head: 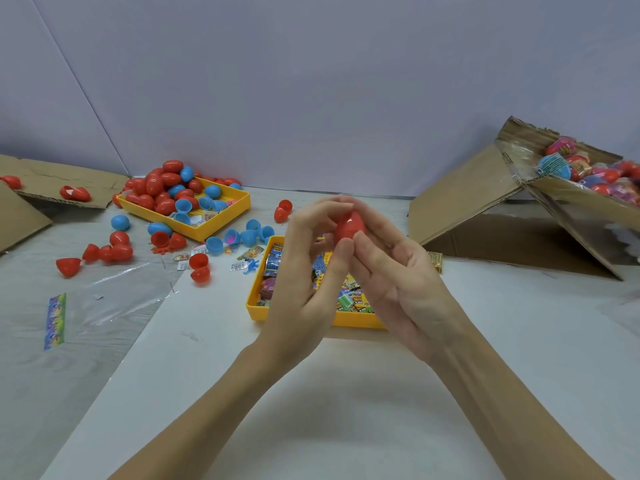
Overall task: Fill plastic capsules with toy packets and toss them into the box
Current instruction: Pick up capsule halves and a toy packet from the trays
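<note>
- At the far left, a cardboard flap lay on the table with a few red capsule pieces on it; nearer the viewer lay a clear plastic bag with a coloured header strip.
- Next came a yellow tray heaped with red and blue capsule halves, with more loose halves scattered on the table around it.
- At centre, the left hand and right hand met over a second yellow tray of toy packets. Fingers of both hands were curled round one red capsule, held upright with its long axis roughly vertical and its tip showing above the thumbs. It looked closed or nearly so; the seam was hidden, so that could not be told for certain.
- The box stood to the right and further back, tilted, its lined opening already holding filled capsules. From the fingers it lay up and to the right, so the right hand was the nearer one for the toss.
- Nothing stood between the hands and the box; only the box's front flap, sloping toward the table, lay along the way.
</note>
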A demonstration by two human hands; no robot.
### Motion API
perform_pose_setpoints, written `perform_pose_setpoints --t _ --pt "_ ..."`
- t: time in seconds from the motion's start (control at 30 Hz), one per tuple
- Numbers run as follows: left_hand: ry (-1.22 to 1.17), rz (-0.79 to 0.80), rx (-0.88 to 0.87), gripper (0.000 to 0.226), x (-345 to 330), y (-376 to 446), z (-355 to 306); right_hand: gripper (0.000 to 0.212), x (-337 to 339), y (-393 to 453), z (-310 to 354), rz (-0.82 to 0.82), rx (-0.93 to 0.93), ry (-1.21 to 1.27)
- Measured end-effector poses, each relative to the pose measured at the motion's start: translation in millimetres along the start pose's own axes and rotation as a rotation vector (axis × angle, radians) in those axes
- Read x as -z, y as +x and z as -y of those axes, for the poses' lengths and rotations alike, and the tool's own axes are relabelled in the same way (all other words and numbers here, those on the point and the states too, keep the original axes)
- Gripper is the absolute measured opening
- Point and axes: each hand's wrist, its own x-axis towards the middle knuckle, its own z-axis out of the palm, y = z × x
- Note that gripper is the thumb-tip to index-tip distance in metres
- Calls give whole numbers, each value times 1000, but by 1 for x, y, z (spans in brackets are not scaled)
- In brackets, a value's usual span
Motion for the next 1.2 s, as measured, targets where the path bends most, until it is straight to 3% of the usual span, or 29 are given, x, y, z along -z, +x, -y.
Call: perform_pose_setpoints --t 0.07,0.17,0.57,0.73,0.97,1.1,1.2 --pt "73 -20 -24 28 1 0 2 48 0 0 -1 -17 -9 24" --pt "165 80 -64 33 6 1 7 49 3 1 -2 -53 -37 33" --pt "57 155 17 40 20 5 4 46 -1 -2 2 -21 -158 150" --pt "146 174 -30 37 29 10 6 31 -3 -4 5 47 -196 147" --pt "433 -7 -140 37 26 12 10 50 2 0 4 -154 -202 -9" --pt "467 16 -138 43 26 11 11 42 8 1 8 -199 -196 -79" --pt "394 137 -117 47 32 13 11 34 13 2 10 -216 -169 -78"
